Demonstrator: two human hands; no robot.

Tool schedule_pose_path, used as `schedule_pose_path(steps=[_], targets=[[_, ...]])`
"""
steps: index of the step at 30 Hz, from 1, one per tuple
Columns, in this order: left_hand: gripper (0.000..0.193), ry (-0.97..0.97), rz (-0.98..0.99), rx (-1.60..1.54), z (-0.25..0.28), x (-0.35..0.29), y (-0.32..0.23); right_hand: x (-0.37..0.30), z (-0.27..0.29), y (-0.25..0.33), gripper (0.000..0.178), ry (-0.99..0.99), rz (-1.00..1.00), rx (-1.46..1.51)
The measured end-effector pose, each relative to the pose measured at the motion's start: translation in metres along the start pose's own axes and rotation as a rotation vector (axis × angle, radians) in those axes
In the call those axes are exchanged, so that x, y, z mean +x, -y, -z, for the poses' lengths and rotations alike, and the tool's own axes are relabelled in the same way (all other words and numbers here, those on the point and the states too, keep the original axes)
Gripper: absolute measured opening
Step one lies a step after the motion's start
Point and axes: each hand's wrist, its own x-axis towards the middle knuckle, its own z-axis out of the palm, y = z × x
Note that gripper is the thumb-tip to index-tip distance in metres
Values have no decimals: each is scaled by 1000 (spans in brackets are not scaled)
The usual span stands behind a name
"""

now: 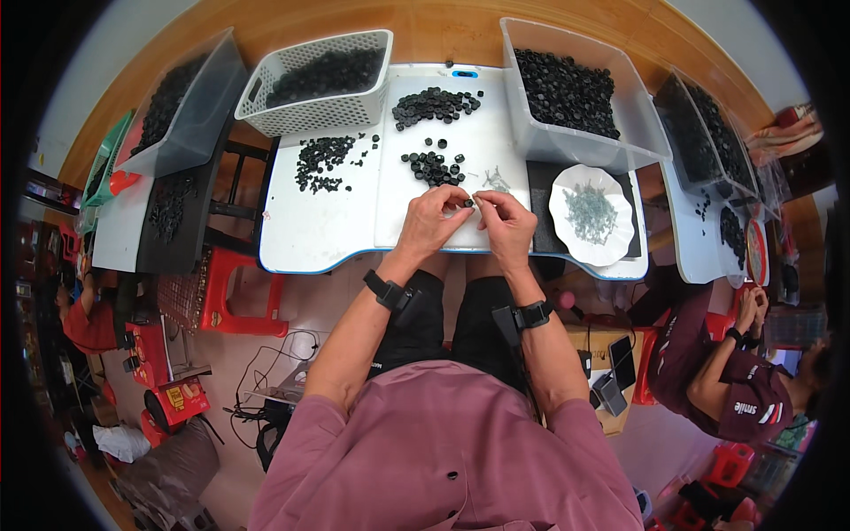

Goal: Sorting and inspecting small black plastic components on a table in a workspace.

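Observation:
Close to the table's near edge, my left hand (432, 218) pinches a small black round part (468, 203) between thumb and fingertips. My right hand (508, 225) meets it there, its thumb and forefinger pressed together; whatever they hold is too small to make out. Just beyond my hands lies a pile of black round parts (431, 168). Beside that is a little heap of thin pale pins (496, 180), perhaps screws. More such pins (591, 214) fill the middle of a white scalloped plate (566, 181) to my right.
Smaller black pieces (321, 165) and another pile of black round parts (434, 107) lie on the white table (301, 243). Behind stand a white perforated basket (310, 108) and a clear bin (580, 146), both holding black parts. A co-worker (726, 372) sits at right; a red stool (217, 296) stands left.

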Motion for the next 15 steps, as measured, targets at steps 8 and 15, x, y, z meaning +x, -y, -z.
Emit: schedule_pose_path(steps=[8,15], targets=[[23,-30,5,-1,-10,-2,-7,0,-2,-2,9,-59,9,26],[22,-82,-82,74,-11,-5,-4,5,3,-8,13,-111,26,123]])
